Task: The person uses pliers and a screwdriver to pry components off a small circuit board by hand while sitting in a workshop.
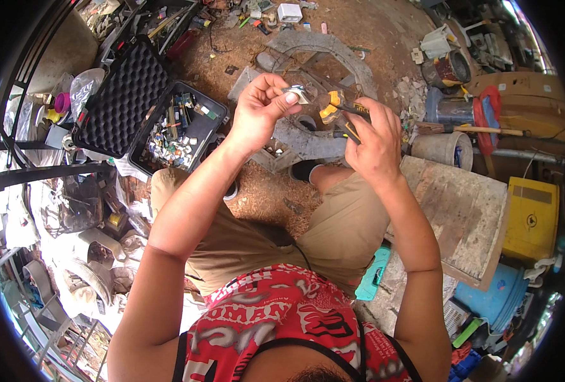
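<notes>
Step in hand, judged: working small metal piece [297, 93] with pliers. Left hand [260, 111] raised above knees, thumb and fingertips pinching piece. Right hand [373, 143] clenched round yellow-black pliers [341, 114], nose just beside piece. Next move calls for steady pinch, pliers nose brought squarely onto piece edge. Piece shape indistinct; plier tips partly masked. Open parts case [179, 130] on ground, left.
</notes>
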The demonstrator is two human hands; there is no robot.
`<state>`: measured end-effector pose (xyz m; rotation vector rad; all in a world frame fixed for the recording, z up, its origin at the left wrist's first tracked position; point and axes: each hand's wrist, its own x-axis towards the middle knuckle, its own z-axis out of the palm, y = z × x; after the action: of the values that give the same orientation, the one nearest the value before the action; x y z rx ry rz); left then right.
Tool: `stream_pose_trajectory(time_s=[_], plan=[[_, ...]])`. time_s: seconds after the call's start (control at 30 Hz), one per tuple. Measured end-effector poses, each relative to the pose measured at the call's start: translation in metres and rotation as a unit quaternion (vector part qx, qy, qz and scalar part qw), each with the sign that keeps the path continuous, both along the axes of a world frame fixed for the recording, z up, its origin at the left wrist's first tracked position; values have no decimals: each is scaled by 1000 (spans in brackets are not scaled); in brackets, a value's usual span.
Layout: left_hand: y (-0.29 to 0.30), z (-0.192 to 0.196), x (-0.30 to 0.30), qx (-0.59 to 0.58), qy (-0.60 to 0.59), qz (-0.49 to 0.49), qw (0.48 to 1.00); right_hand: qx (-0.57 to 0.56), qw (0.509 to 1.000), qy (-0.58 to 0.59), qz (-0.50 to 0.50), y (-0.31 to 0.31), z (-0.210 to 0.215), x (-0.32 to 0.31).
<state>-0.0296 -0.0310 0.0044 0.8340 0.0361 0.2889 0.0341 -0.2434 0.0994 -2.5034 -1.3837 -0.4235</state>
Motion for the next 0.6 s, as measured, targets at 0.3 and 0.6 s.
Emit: stream_pose_trajectory(time_s=[0.3,0.6], plan=[[1,1,1,-5,4,28,1000,10,999,27,22,5,3,7],[-9,7,-3,36,73,46,996,-19,998,-53,18,7,-3,20]])
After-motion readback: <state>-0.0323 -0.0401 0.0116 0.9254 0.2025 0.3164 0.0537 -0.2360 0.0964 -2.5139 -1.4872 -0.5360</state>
